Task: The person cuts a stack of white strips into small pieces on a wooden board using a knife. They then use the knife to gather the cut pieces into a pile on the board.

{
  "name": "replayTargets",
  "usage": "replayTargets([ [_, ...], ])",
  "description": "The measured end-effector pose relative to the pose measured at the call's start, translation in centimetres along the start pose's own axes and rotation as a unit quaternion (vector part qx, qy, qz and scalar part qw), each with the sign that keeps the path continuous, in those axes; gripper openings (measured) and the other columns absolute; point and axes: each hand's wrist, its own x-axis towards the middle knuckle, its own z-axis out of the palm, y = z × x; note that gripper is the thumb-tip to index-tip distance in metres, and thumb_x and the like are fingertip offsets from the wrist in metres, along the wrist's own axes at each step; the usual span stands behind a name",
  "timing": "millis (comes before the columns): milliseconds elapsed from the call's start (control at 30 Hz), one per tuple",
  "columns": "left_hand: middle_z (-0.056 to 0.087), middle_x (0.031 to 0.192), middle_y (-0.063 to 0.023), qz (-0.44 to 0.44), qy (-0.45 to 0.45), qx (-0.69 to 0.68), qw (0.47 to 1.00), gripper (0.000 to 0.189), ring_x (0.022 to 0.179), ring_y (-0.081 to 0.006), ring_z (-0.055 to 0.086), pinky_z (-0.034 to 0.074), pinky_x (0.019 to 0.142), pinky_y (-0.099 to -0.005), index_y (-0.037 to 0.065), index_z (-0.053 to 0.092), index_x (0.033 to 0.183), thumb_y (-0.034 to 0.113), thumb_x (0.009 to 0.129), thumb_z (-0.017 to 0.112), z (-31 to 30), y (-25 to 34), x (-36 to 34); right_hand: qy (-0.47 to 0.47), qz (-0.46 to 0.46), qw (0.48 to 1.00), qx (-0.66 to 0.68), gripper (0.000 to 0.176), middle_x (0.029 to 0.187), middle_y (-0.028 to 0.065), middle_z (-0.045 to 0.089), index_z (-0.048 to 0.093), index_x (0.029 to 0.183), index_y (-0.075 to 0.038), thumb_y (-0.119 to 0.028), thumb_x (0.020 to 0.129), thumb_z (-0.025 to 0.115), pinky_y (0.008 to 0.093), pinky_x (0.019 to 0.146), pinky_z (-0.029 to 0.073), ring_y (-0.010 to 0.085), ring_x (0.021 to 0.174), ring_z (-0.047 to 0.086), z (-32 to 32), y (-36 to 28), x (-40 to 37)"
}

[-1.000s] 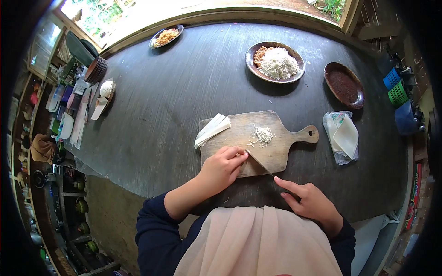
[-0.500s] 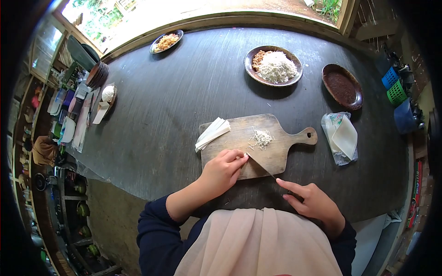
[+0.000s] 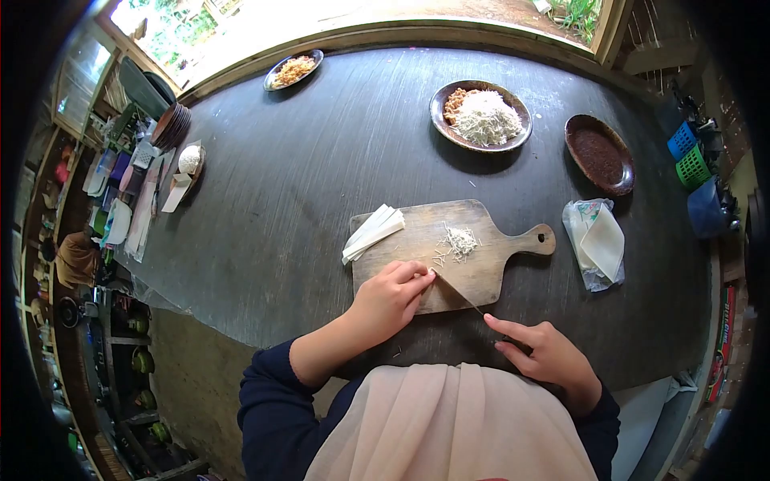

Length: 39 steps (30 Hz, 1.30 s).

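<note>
A wooden cutting board [image 3: 417,228] with a handle lies on the dark table in front of me. My right hand [image 3: 545,349] is closed round a knife [image 3: 459,290]; its thin blade reaches left over the board. My left hand [image 3: 391,297] rests on the board's near part, fingertips bent together on a small white piece right at the blade tip; most of that piece is hidden under the fingers. Flat white strips [image 3: 374,232] lie stacked at the board's left edge. Beyond the blade sits a small heap of fine white shreds [image 3: 459,242].
A plastic packet with folded white sheets [image 3: 597,244] lies right of the board. Farther back are a bowl heaped with white shreds [image 3: 485,120], an oval brown dish [image 3: 601,152] and a small plate of orange-brown food [image 3: 293,72]. Stacked brown plates [image 3: 171,127] stand far left.
The whole view has shifted very slightly. Both hands and the knife keep nearly the same place on the board.
</note>
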Motion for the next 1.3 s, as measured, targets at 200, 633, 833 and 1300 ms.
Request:
replayTargets([
  [200, 0.063, 0.111, -0.0084, -0.002, 0.005, -0.003, 1.0, 0.034, 0.098, -0.0267, 0.062, 0.052, 0.086, -0.035, 0.004, 0.068, 0.113, -0.001, 0.08, 0.066, 0.1, 0.0, 0.0, -0.014, 0.019, 1.0, -0.018, 0.049, 0.07, 0.018, 0.064, 0.056, 0.137, -0.018, -0.013, 0.09, 0.067, 0.0391, 0.053, 0.048, 0.0338, 0.052, 0.06, 0.3, -0.2, -0.2],
  [633, 0.064, 0.11, -0.0079, -0.014, 0.006, -0.02, 1.0, 0.034, 0.097, -0.0263, 0.062, 0.052, 0.085, -0.035, 0.004, 0.069, 0.112, -0.002, 0.079, 0.066, 0.2, 0.0, 0.1, -0.009, 0.001, 0.997, -0.071, 0.05, 0.069, 0.0165, 0.065, 0.054, 0.139, -0.019, -0.016, 0.091, 0.066, 0.0406, 0.054, 0.049, 0.034, 0.055, 0.062, 0.0, -0.3, -0.6],
  [833, 0.064, 0.111, -0.008, -0.015, -0.002, -0.023, 1.0, 0.036, 0.099, -0.0264, 0.062, 0.052, 0.086, -0.035, 0.005, 0.068, 0.115, -0.002, 0.079, 0.066, 0.0, -0.1, 0.1, 0.016, 0.002, 0.999, -0.03, 0.049, 0.069, 0.0173, 0.064, 0.055, 0.139, -0.015, -0.014, 0.091, 0.066, 0.0397, 0.054, 0.048, 0.0345, 0.054, 0.06, 0.7, -0.1, 0.1],
  [1300, 0.063, 0.112, -0.0078, -0.015, -0.006, -0.022, 1.0, 0.036, 0.098, -0.0256, 0.062, 0.052, 0.085, -0.0345, 0.004, 0.068, 0.113, -0.002, 0.078, 0.067, 0.0, -0.2, 0.1, -0.003, 0.001, 1.0, -0.005, 0.049, 0.073, 0.0188, 0.065, 0.054, 0.139, -0.015, -0.013, 0.091, 0.066, 0.0393, 0.055, 0.048, 0.0348, 0.055, 0.061, 0.5, -0.2, 0.0],
])
